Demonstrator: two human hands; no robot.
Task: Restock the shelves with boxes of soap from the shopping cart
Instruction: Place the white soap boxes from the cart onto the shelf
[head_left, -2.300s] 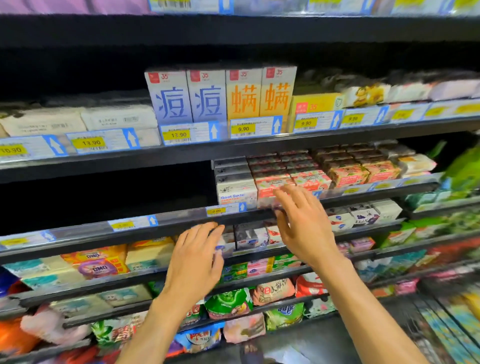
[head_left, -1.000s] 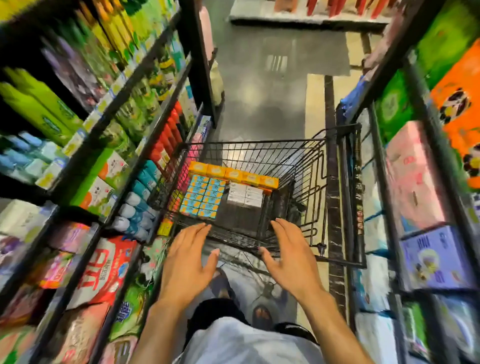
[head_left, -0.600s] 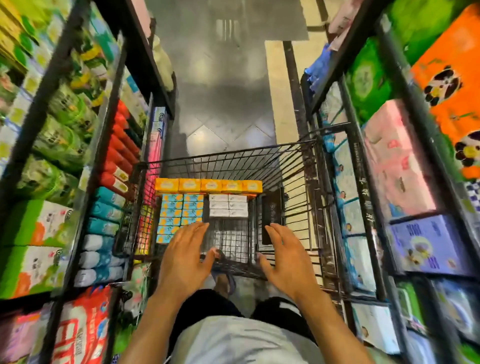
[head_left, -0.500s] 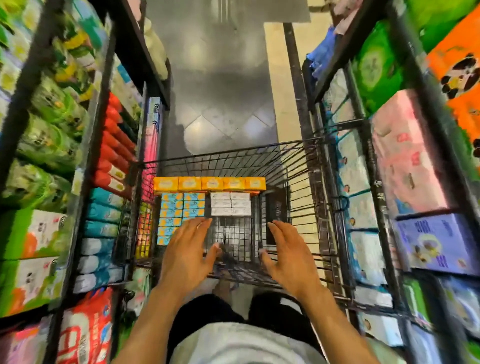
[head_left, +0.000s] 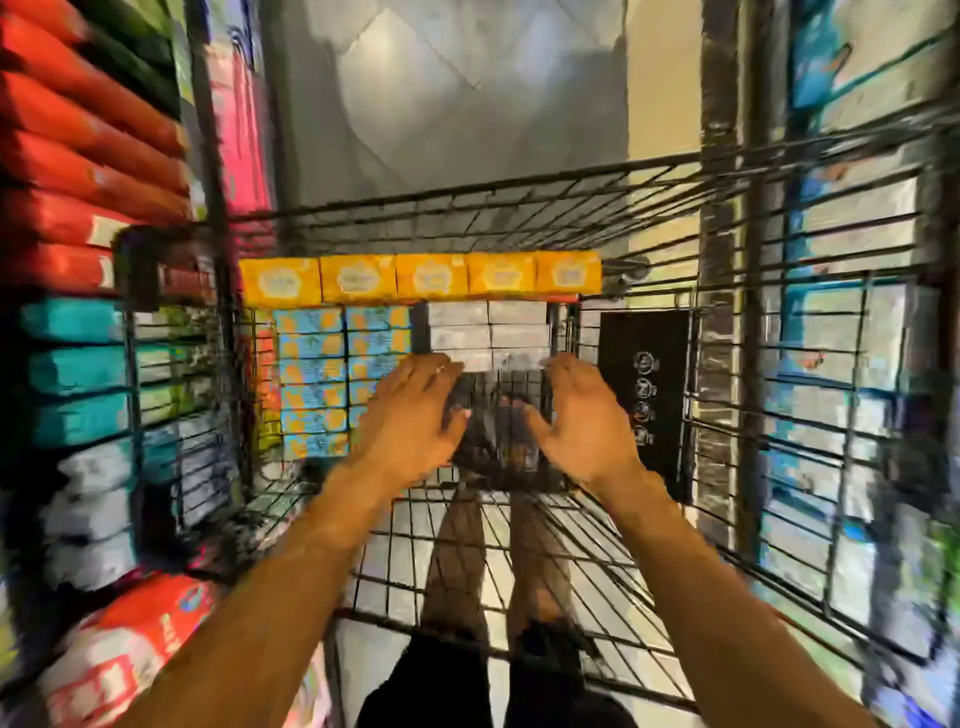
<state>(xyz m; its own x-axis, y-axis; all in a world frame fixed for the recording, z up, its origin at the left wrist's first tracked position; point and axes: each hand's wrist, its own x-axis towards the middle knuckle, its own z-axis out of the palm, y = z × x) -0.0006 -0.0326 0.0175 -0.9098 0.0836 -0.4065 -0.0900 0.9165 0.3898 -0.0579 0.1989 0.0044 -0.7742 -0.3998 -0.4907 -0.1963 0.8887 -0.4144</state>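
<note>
I look down into a black wire shopping cart (head_left: 649, 208). At its far end lies a row of orange soap boxes (head_left: 421, 275). Below them are blue-and-orange boxes (head_left: 311, 374) on the left and white boxes (head_left: 488, 327) in the middle. My left hand (head_left: 410, 415) and my right hand (head_left: 582, 415) reach into the cart with fingers spread, one on each side of the nearest white boxes. Both hands hold nothing. The picture is blurred by motion.
Shelves with red and teal packs (head_left: 78, 218) line the left side. Shelving with blue and white packs (head_left: 852, 364) stands to the right. A black panel (head_left: 644, 384) hangs inside the cart's right wall. Grey tiled floor (head_left: 457, 93) stretches ahead.
I turned from the shelf to the cart in the aisle. Both hands have since moved forward and down into the cart, close to the white boxes.
</note>
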